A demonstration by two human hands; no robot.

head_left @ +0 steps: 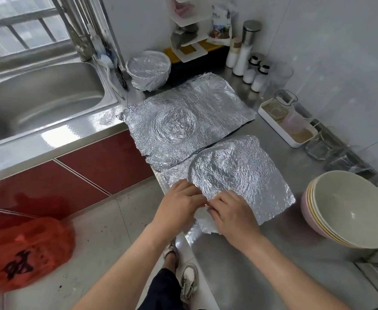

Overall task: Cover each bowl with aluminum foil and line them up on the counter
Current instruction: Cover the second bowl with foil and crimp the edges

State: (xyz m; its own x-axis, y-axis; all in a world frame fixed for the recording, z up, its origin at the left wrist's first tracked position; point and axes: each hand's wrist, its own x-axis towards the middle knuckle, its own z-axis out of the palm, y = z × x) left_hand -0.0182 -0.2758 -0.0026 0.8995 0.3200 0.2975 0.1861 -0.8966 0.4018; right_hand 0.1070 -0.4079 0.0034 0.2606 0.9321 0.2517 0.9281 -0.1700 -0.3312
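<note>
A crinkled foil sheet (239, 175) lies draped over a bowl near the counter's front edge; the bowl's round rim shows through it and the bowl itself is hidden. My left hand (179, 203) and my right hand (232, 217) meet at the sheet's near edge, fingers curled and pinching the foil. A second, larger foil sheet (183, 121) lies flat behind it, with a round dent in it. A bowl wrapped in foil (149, 69) stands at the back beside the sink. A stack of three uncovered bowls (347, 209) leans at the right.
The steel sink (40, 101) and tap fill the left. Salt shakers (254, 72), jars, a white tray (284, 121) with glass cups and a white rack line the back and right walls. An orange plastic bag (24, 251) sits on the floor at the left.
</note>
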